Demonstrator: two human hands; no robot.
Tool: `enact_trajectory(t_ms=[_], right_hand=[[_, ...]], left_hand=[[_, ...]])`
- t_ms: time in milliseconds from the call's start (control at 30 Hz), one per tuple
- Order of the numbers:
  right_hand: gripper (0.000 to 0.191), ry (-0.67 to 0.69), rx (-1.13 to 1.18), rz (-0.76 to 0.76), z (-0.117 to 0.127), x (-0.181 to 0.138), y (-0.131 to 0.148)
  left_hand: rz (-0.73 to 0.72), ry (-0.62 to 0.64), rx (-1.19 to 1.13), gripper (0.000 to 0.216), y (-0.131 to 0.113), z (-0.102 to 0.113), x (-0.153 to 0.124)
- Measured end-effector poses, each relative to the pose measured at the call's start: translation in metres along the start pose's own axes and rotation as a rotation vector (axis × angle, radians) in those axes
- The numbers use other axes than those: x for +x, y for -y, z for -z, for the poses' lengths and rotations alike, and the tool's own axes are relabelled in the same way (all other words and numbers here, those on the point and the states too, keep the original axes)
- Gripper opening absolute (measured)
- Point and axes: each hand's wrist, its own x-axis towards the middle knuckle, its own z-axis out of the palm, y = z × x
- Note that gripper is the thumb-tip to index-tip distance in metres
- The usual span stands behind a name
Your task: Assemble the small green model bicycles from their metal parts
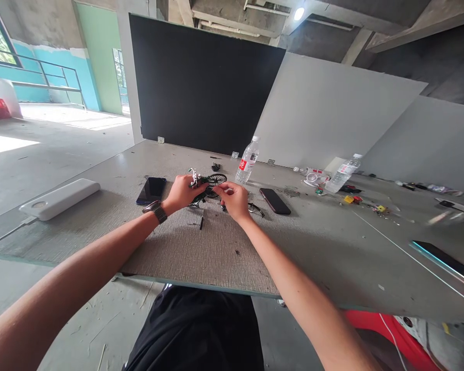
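A small dark-green model bicycle (211, 181) with a spoked wheel is held just above the grey table (178, 247). My left hand (182, 191), with a watch on its wrist, is closed around the model's frame and handlebar end. My right hand (235, 200) pinches the model near the wheel with its fingertips pressed together. A small dark tool (201, 222) lies on the table just in front of my hands. Another spoked part (256, 208) lies beside my right hand.
A white power bank (60, 198) lies at the left, a dark phone (151, 190) beside my left hand, another phone (275, 200) to the right. Two water bottles (247, 160) (343, 174) stand farther back among small parts. A third phone (444, 261) lies at the far right edge.
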Motion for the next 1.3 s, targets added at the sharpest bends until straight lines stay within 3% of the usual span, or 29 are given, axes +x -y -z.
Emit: enact_trajectory(t_ms=[467, 933, 1133, 1300], right_hand=[[0.043, -0.01, 0.001, 0.025, 0.0006, -0.0003, 0.0016], [0.039, 0.018, 0.015, 0.03, 0.0006, -0.0003, 0.0004], [0.032, -0.034, -0.208, 0.254, 0.0031, 0.0009, 0.0027], [0.03, -0.184, -0.294, 0.309, -0.0011, 0.0022, -0.0019]], left_hand=[[-0.012, -0.009, -0.004, 0.044, 0.0025, -0.0007, -0.0008], [-0.157, 0.021, 0.094, 0.031, 0.0031, 0.0011, -0.0025], [-0.175, 0.025, 0.141, 0.029, 0.0056, 0.0005, -0.003], [-0.17, -0.007, 0.179, 0.03, 0.0066, -0.0006, -0.0029]])
